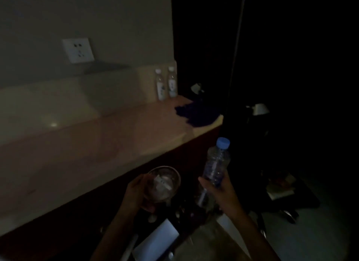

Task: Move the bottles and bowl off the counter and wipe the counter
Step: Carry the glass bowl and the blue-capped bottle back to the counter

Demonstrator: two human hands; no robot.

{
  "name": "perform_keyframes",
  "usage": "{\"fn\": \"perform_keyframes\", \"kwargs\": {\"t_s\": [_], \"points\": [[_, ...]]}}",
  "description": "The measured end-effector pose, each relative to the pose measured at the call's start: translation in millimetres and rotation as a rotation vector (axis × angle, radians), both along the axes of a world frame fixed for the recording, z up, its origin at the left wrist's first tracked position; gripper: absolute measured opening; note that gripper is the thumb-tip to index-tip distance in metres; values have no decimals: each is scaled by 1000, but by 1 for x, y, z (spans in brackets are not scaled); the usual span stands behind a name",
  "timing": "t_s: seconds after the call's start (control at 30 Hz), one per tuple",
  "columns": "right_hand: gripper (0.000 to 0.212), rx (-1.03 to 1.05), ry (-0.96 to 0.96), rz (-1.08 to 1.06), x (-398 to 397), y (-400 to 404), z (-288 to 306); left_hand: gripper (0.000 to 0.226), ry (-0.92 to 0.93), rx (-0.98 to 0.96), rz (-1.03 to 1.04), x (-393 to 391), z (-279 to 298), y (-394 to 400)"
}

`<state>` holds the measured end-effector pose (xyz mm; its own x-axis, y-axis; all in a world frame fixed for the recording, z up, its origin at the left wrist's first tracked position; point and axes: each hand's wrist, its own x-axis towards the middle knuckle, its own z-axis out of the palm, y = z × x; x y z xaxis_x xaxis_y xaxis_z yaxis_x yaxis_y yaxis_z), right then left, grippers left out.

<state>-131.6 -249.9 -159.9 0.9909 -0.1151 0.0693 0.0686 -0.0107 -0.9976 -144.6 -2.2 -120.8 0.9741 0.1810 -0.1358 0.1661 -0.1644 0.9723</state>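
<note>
The scene is very dark. My left hand [138, 192] grips a clear glass bowl [164, 183] with something pale inside, held below the counter's front edge. My right hand [217, 192] is wrapped around the lower part of a clear plastic bottle [216, 163] with a blue cap, tilted slightly and held off the counter's right end. Two more small bottles [166, 83] with white caps stand upright against the backsplash at the far right of the beige counter [87, 144]. A dark blue cloth [196, 114] lies crumpled on the counter's right corner.
A white wall socket [78, 50] sits above the backsplash. Below my hands an open drawer or shelf holds a white sheet [157, 239] and dim small items. To the right, on the floor, a dark chair base [287, 214] and a pale lamp head [260, 109] show faintly.
</note>
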Motion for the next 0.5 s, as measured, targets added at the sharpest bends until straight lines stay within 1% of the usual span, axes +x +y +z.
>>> {"fn": "perform_keyframes", "kwargs": {"t_s": [0.07, 0.13, 0.17, 0.2, 0.33, 0.37, 0.5], "points": [[81, -40, -96, 32, 53, 4, 23, 17, -25, 29, 5, 39, 18, 7], [69, -86, -178, 101, 103, 13, 45, 21, -70, 117, 15, 82, 35, 15], [63, -86, -195, 144, 127, 17, 55, 19, -81, 116, 38, 105, 41, 20], [60, -77, -205, 170, 151, 22, 64, 15, -93, 87, 75, 125, 51, 23], [36, -58, -229, 270, 241, 42, 106, 24, -78, -11, 202, 199, 82, 30], [34, -65, -230, 299, 263, 49, 114, 25, -73, -18, 224, 215, 86, 34], [43, -73, -268, 329, 345, 83, 138, 23, -35, -64, 307, 274, 94, 48]]}}
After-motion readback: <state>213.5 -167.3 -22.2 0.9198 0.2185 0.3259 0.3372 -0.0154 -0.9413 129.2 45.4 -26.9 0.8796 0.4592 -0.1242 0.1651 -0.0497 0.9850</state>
